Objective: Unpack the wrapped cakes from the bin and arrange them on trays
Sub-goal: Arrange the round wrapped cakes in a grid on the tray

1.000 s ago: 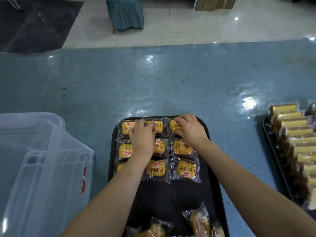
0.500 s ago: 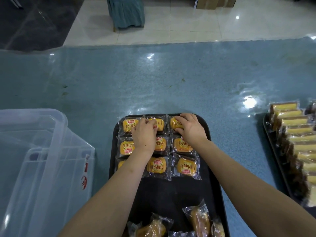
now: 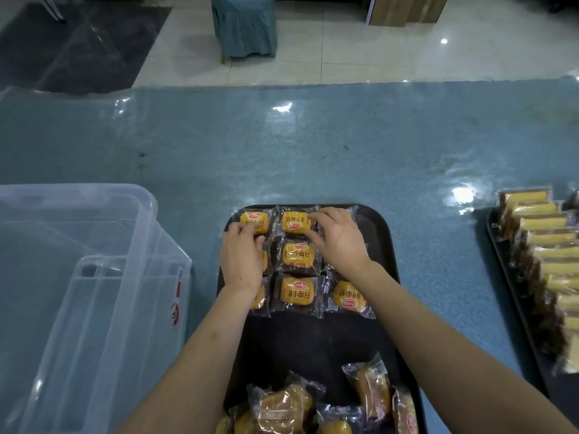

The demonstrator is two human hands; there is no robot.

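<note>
Squaring the far row on the tray (image 3: 380, 233), left hand (image 3: 242, 255) and right hand (image 3: 340, 238) each pinch a cake (image 3: 294, 222); next, likely the loose cakes (image 3: 285, 402).

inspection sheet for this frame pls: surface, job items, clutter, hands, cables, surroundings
Surface: blue table under glossy clear film, glare spots.
Job's things: black tray with wrapped cakes in rows at its far end; loose wrapped cakes at its near end; clear bin at left; second tray at right, lined with yellow cake slices.
Clutter: nothing seen.
Grippers: left hand on the left column of cakes; right hand fingering the far-row packets.
Cables: nothing seen.
Surroundings: tiled floor, teal-covered stool, cardboard boxes.
</note>
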